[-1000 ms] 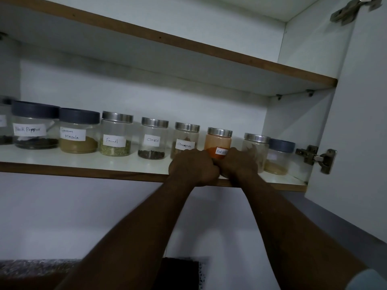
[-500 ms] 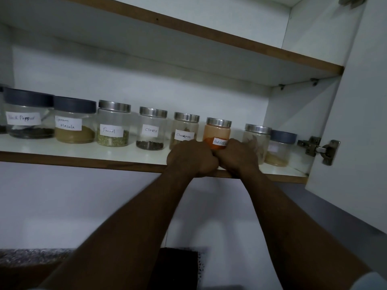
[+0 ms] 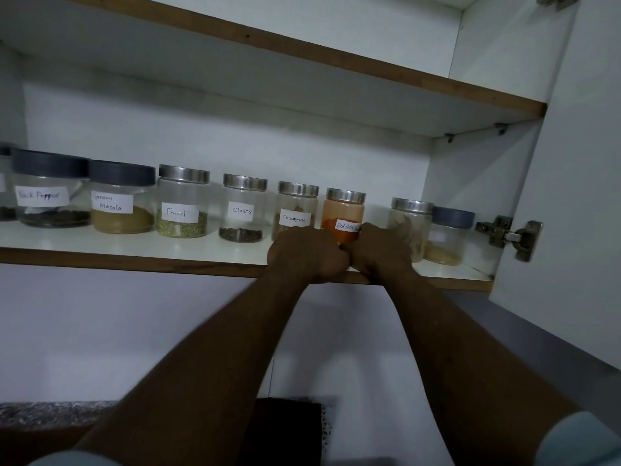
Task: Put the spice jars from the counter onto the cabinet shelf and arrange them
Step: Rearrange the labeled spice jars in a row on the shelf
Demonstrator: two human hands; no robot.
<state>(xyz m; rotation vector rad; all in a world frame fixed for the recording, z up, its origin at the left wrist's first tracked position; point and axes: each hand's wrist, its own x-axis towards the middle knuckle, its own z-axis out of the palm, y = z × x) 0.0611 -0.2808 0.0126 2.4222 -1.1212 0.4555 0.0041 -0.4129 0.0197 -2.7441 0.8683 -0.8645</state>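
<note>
The left hand (image 3: 307, 255) and right hand (image 3: 379, 252) meet knuckle to knuckle at the front edge of the shelf (image 3: 100, 247), backs to the camera, fingers curled round the foot of the chilli jar (image 3: 343, 213); both hold it low down, the fingertips hidden behind the hands; the right hand covers the end of its white label. The chilli jar stands upright on the shelf, steel lid on, orange-red powder inside. The left hand also overlaps the base of the cinnamon jar (image 3: 297, 205), which stands just beside the chilli jar on its left; whether it touches that jar I cannot tell. Further left runs a row of upright jars: cloves jar (image 3: 243, 210), fennel jar (image 3: 183, 203), both with steel lids; then the wider garam masala jar (image 3: 122, 200) and black pepper jar (image 3: 50, 190), both with grey lids; another jar (image 3: 5, 183) is cut off by the picture's edge. To the right of the chilli jar, partly behind the right hand, stands a steel-lidded jar (image 3: 411, 216) whose label cannot be seen; touching or nearly touching it is a small grey-lidded jar (image 3: 450, 235) with pale powder, near the cabinet's side wall. An upper shelf (image 3: 302, 62) runs above; the door (image 3: 578, 196) stands open on the right, with a hinge (image 3: 507, 235). Both forearms reach up from below; a pale sleeve (image 3: 578, 442) shows at the lower right; a speckled counter (image 3: 50, 412) lies at the lower left.
</note>
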